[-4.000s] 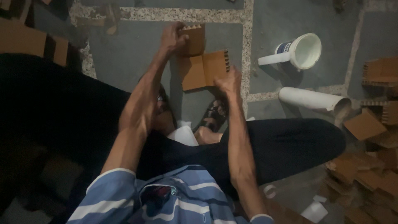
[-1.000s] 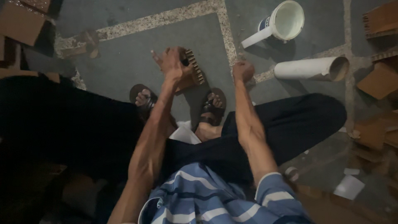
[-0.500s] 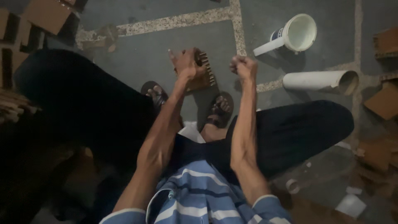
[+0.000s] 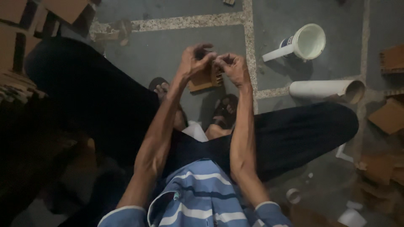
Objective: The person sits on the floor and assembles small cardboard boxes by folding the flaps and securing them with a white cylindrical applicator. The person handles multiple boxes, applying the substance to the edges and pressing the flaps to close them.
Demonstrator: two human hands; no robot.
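My left hand (image 4: 194, 60) and my right hand (image 4: 233, 67) meet in front of me over the grey floor. Between them I hold a small brown cardboard piece (image 4: 205, 78) with a notched, comb-like edge. The left hand grips its upper left side with bent fingers. The right hand pinches its right edge near the notches. Both forearms reach out over my dark trousers, and my feet in sandals (image 4: 224, 112) show just below the piece.
A white plastic cup with a handle (image 4: 304, 43) and a white tube (image 4: 326, 89) lie on the floor to the right. Brown cardboard pieces (image 4: 389, 115) pile up at the right edge, and more cardboard (image 4: 25, 19) sits at the upper left. A pale speckled strip (image 4: 185, 22) crosses the floor.
Four seconds ago I held two flat notched pieces apart. The hands have since come together, and the right hand, apart from the piece half a second ago, now touches it.
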